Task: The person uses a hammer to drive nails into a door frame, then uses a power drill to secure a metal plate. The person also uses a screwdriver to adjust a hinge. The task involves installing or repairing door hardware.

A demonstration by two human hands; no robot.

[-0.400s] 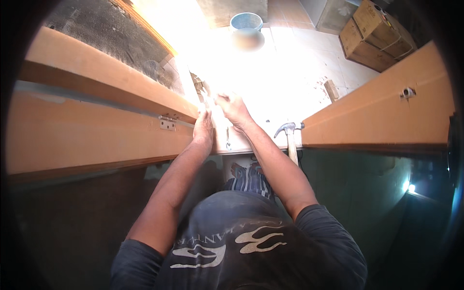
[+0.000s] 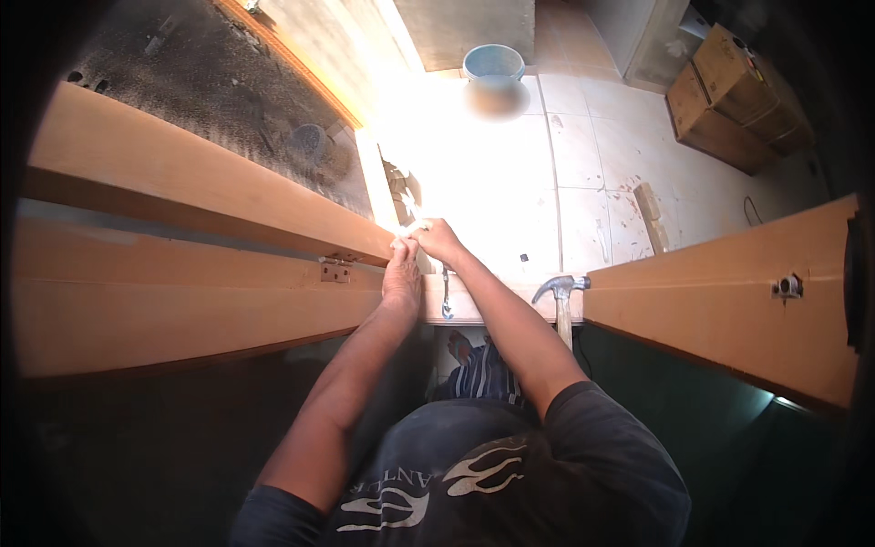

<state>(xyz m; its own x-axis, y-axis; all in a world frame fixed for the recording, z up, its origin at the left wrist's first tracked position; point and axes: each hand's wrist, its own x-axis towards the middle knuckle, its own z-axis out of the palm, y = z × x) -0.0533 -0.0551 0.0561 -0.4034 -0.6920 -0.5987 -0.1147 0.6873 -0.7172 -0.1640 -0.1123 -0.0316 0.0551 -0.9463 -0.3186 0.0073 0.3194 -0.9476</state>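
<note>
My left hand is beside the inner end of the upper wooden beam, its fingers bent together at the beam's corner. Just above and to its right, my right hand is closed, its fingertips meeting the left ones. Glare and the fingers hide whatever lies between them. A metal hinge with screw holes sits on the wood left of my left hand. Beneath my right wrist a slim metal piece lies on the wooden crosspiece. The claw hammer rests at that crosspiece's right end, right of my right forearm.
On the right stands a wooden panel with a metal lock fitting. Beyond are a blue bucket, a cardboard box and a wood offcut on the tiled floor. A small dark cap-like piece lies near the crosspiece.
The view has shifted, so the scene sits lower and farther right. My right hand has come down against the left fingertips; earlier it was raised a little apart from them.
</note>
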